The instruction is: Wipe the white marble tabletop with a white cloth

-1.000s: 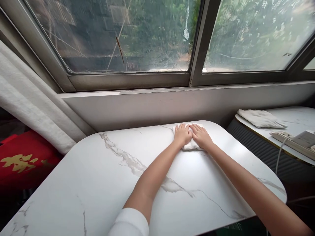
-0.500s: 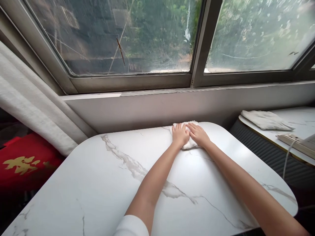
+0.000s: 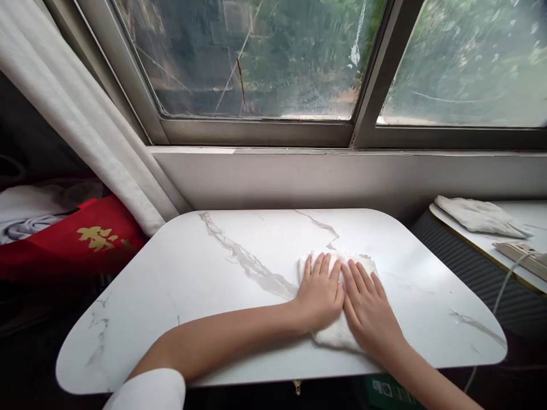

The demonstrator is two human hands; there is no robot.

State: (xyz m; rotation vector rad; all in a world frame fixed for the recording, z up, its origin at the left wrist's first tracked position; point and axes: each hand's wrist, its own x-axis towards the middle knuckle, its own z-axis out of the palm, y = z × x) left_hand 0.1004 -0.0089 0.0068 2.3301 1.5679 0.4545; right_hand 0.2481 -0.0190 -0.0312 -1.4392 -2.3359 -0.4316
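A folded white cloth (image 3: 337, 337) lies flat on the white marble-patterned tabletop (image 3: 141, 336), right of its middle. Across its left half rests my left hand (image 3: 321, 293), palm down, fingers stretched out and slightly apart. My right hand (image 3: 368, 304) presses flat on the cloth's right half, its fingers also extended. The two hands touch or nearly touch along their thumbs. Neither hand has its fingers wrapped round the cloth; what lies under the palms is hidden.
A second white cloth (image 3: 481, 216) and a power strip (image 3: 519, 255) with a cable lie on another table at the right. A window (image 3: 256, 62) stands behind the wall ledge. At the left hang a pale curtain (image 3: 89, 114) and a red fabric item (image 3: 64, 242).
Both hands and the cloth have moved from the table's far edge back toward me. The view has shifted, bringing the near edge and more of the red fabric into sight.
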